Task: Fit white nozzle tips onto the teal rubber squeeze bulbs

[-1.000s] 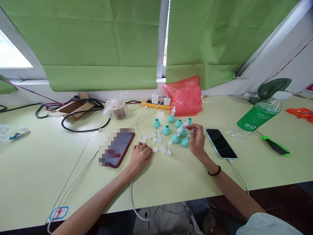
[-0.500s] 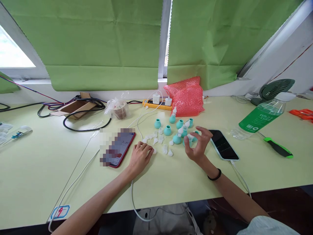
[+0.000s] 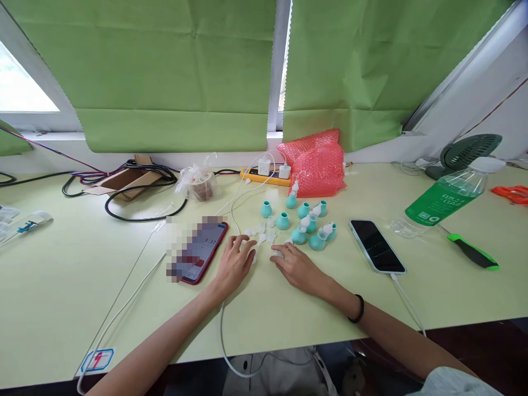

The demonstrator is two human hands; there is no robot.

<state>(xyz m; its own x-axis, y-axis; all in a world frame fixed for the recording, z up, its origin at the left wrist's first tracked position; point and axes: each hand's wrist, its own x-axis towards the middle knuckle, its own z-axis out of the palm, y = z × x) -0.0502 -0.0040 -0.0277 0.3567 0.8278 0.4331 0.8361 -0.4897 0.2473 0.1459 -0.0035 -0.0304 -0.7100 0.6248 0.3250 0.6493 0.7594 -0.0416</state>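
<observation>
My left hand (image 3: 235, 262) rests on the table with bent fingers apart, a small white piece partly showing beside its thumb. My right hand (image 3: 300, 268) is low over the table, thumb and forefinger closed around a small clear plastic piece (image 3: 278, 253), mostly hidden by the fingers. Between and beyond the hands lie several loose white and translucent pieces (image 3: 262, 238). Behind the right hand stand several turquoise squeeze bulbs; one bulb (image 3: 317, 242) carries a white nozzle (image 3: 327, 229), while another bulb (image 3: 282, 220) has an open neck.
A red-edged phone (image 3: 205, 253) lies left of my left hand, and a second phone (image 3: 377, 246) lies right. White cables cross the table. Farther back are a power strip (image 3: 259, 177) and pink bubble wrap (image 3: 317, 170). A green-labelled bottle (image 3: 445, 198) and a screwdriver (image 3: 472, 252) are at right.
My right hand has moved left and down from the bulbs to the loose pieces, leaving a nozzled bulb in view. My left hand has shifted slightly left, its fingers spreading.
</observation>
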